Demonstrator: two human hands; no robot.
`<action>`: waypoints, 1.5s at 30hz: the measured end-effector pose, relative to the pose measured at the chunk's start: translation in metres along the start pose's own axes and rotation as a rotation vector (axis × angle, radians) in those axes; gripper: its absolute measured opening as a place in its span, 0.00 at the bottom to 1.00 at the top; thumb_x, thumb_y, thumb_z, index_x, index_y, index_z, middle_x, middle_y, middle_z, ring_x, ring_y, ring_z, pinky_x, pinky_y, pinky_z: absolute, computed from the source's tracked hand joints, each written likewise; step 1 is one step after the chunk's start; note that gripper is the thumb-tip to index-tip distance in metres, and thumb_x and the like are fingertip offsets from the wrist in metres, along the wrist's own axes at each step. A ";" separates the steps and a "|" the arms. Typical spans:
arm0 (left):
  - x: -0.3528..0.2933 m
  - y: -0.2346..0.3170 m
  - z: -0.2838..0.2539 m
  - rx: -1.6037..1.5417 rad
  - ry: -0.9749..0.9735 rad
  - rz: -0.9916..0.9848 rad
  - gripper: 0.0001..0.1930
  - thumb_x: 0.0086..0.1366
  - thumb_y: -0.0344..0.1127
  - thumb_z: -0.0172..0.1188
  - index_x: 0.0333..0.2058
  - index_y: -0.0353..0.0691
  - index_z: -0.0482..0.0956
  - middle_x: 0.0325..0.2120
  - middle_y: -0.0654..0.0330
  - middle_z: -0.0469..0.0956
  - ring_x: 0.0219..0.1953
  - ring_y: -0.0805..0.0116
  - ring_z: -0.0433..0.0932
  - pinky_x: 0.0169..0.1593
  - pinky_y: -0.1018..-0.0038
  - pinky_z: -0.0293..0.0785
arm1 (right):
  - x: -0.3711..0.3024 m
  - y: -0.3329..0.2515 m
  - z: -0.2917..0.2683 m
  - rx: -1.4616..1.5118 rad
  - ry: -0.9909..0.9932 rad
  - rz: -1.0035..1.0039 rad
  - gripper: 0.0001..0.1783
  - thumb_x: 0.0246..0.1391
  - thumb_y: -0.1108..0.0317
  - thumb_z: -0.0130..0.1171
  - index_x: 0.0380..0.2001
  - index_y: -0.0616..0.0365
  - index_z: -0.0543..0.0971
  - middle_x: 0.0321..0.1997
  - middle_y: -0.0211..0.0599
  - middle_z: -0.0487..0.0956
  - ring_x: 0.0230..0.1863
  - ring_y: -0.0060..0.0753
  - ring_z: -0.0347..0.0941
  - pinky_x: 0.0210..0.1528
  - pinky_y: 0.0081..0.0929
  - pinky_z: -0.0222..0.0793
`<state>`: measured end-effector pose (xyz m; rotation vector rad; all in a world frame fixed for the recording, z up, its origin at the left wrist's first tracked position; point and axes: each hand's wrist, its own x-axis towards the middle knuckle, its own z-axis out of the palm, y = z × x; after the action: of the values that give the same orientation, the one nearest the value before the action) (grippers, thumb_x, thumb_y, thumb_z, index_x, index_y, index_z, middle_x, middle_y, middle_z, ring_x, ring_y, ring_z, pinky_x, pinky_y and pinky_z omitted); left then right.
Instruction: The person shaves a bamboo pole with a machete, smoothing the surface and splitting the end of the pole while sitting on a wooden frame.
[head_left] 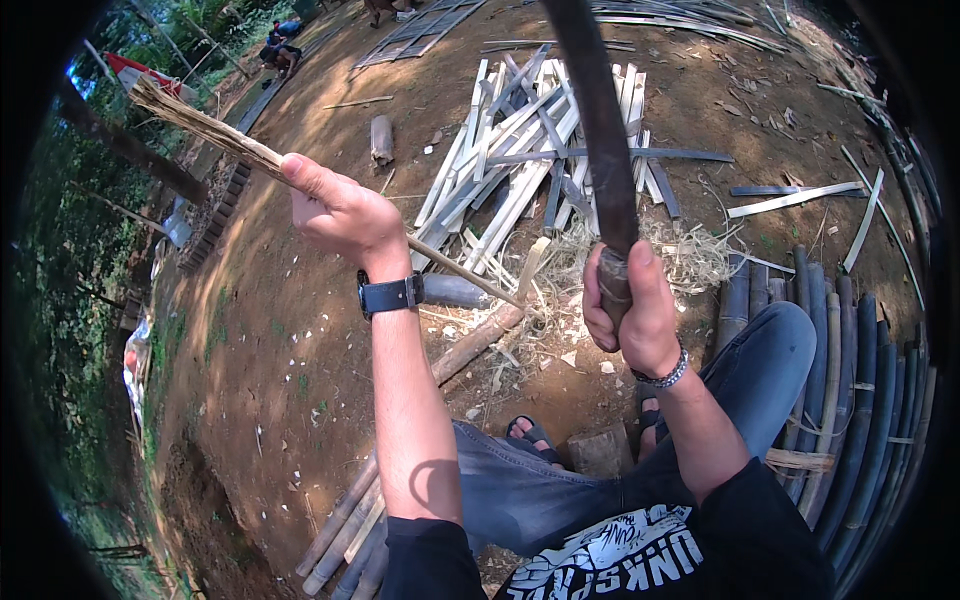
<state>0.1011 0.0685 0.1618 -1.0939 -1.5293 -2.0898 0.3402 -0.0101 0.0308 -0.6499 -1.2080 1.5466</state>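
My left hand (345,218) is closed round a long, rough-edged bamboo strip (222,132). The strip slants from the upper left, where its end is frayed and broad, down past my wrist toward the ground in the middle. In my right hand (648,315) is a machete (603,135), gripped by its worn brown handle (614,285). Its dark blade points up and away from me, apart from the strip, and runs out of the picture at the top. Below both hands, a pale log (475,345) lies on the dirt beside curly bamboo shavings (690,262).
A heap of split bamboo strips (535,150) lies ahead. Dark bamboo poles (870,430) are stacked at my right, with shorter pieces (345,525) at lower left. A wooden block (600,450) stands between my sandalled feet. Another person (283,52) is far off at upper left.
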 end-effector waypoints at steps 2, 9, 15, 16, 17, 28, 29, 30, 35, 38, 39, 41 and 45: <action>0.000 0.000 0.000 -0.007 0.001 -0.009 0.33 0.71 0.57 0.34 0.14 0.35 0.59 0.08 0.61 0.57 0.13 0.67 0.57 0.20 0.64 0.50 | -0.015 0.016 -0.003 0.344 0.114 0.009 0.36 0.59 0.33 0.34 0.21 0.59 0.64 0.09 0.25 0.59 0.08 0.16 0.52 0.10 0.16 0.46; 0.001 0.007 0.004 0.089 -0.011 0.006 0.35 0.70 0.59 0.35 0.15 0.32 0.62 0.08 0.58 0.57 0.14 0.63 0.55 0.21 0.62 0.50 | -0.040 0.144 0.009 -0.410 0.232 0.914 0.39 0.59 0.33 0.35 0.11 0.57 0.68 0.07 0.31 0.65 0.09 0.27 0.63 0.15 0.29 0.59; 0.004 -0.003 0.017 0.055 0.009 0.003 0.35 0.70 0.59 0.36 0.13 0.33 0.62 0.07 0.59 0.57 0.13 0.64 0.55 0.21 0.63 0.50 | -0.011 0.046 -0.016 -0.027 0.007 0.039 0.38 0.59 0.33 0.37 0.15 0.60 0.66 0.08 0.27 0.62 0.09 0.17 0.56 0.11 0.18 0.48; 0.003 -0.003 0.016 0.050 0.025 0.039 0.35 0.70 0.58 0.36 0.13 0.33 0.62 0.07 0.59 0.57 0.13 0.64 0.55 0.21 0.63 0.50 | -0.019 0.054 -0.015 0.189 0.101 0.065 0.38 0.59 0.33 0.38 0.16 0.60 0.66 0.08 0.26 0.61 0.09 0.16 0.56 0.11 0.17 0.47; 0.003 -0.002 0.014 0.065 0.025 0.028 0.35 0.70 0.58 0.36 0.13 0.33 0.61 0.07 0.59 0.57 0.13 0.65 0.55 0.21 0.63 0.50 | -0.026 0.078 -0.012 0.049 0.142 0.034 0.38 0.58 0.33 0.38 0.15 0.60 0.66 0.08 0.28 0.62 0.09 0.18 0.56 0.11 0.19 0.48; -0.003 0.003 0.019 0.047 -0.008 0.020 0.35 0.69 0.60 0.35 0.12 0.35 0.59 0.07 0.61 0.56 0.13 0.65 0.54 0.21 0.63 0.48 | -0.017 0.093 -0.033 -0.232 0.099 0.064 0.16 0.51 0.69 0.60 0.16 0.57 0.67 0.08 0.20 0.62 0.09 0.13 0.56 0.12 0.19 0.48; -0.002 0.003 0.021 0.051 -0.010 0.034 0.35 0.69 0.59 0.35 0.12 0.35 0.59 0.07 0.61 0.56 0.13 0.65 0.55 0.21 0.63 0.48 | -0.018 0.088 -0.030 -0.072 0.140 0.095 0.13 0.53 0.70 0.58 0.19 0.57 0.67 0.08 0.20 0.61 0.09 0.13 0.56 0.11 0.18 0.48; -0.003 0.005 0.019 0.069 -0.022 -0.011 0.35 0.70 0.59 0.36 0.12 0.34 0.59 0.07 0.60 0.57 0.13 0.65 0.55 0.21 0.63 0.48 | -0.032 0.106 -0.027 0.077 0.190 0.156 0.18 0.51 0.68 0.59 0.11 0.57 0.68 0.10 0.23 0.68 0.12 0.15 0.59 0.16 0.22 0.52; 0.000 0.007 0.011 0.018 -0.001 0.038 0.34 0.70 0.58 0.35 0.13 0.35 0.58 0.08 0.62 0.53 0.14 0.67 0.54 0.21 0.64 0.48 | -0.060 0.172 -0.009 -0.708 0.169 0.786 0.19 0.44 0.62 0.62 0.12 0.64 0.69 0.09 0.31 0.67 0.12 0.26 0.61 0.18 0.29 0.56; 0.000 -0.001 0.007 0.013 0.002 0.015 0.33 0.70 0.58 0.36 0.12 0.37 0.56 0.08 0.65 0.52 0.14 0.69 0.52 0.21 0.65 0.46 | -0.034 0.132 -0.028 -0.547 0.058 0.457 0.16 0.47 0.65 0.60 0.13 0.62 0.68 0.10 0.29 0.67 0.12 0.22 0.61 0.16 0.26 0.56; 0.002 -0.004 0.009 -0.014 0.008 0.024 0.33 0.70 0.58 0.36 0.12 0.38 0.55 0.08 0.65 0.52 0.14 0.70 0.52 0.21 0.65 0.46 | -0.019 0.108 -0.035 -0.461 -0.012 0.212 0.14 0.50 0.70 0.57 0.14 0.58 0.69 0.10 0.27 0.67 0.11 0.18 0.61 0.14 0.23 0.55; 0.002 -0.010 0.011 -0.017 0.007 0.002 0.33 0.70 0.58 0.36 0.12 0.39 0.55 0.08 0.67 0.51 0.14 0.71 0.51 0.21 0.66 0.46 | -0.005 0.081 -0.036 -0.254 0.070 0.034 0.13 0.53 0.74 0.54 0.16 0.57 0.67 0.10 0.24 0.66 0.09 0.14 0.58 0.12 0.19 0.50; 0.006 -0.010 0.007 0.022 0.009 0.017 0.33 0.70 0.58 0.35 0.12 0.40 0.55 0.07 0.67 0.52 0.13 0.72 0.52 0.21 0.67 0.47 | -0.027 0.134 -0.012 -0.377 0.249 0.259 0.14 0.47 0.66 0.61 0.15 0.61 0.72 0.11 0.31 0.71 0.16 0.21 0.66 0.19 0.26 0.60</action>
<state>0.0932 0.0795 0.1610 -1.0845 -1.5298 -2.0589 0.3082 -0.0268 -0.1013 -1.2504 -1.2699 1.4010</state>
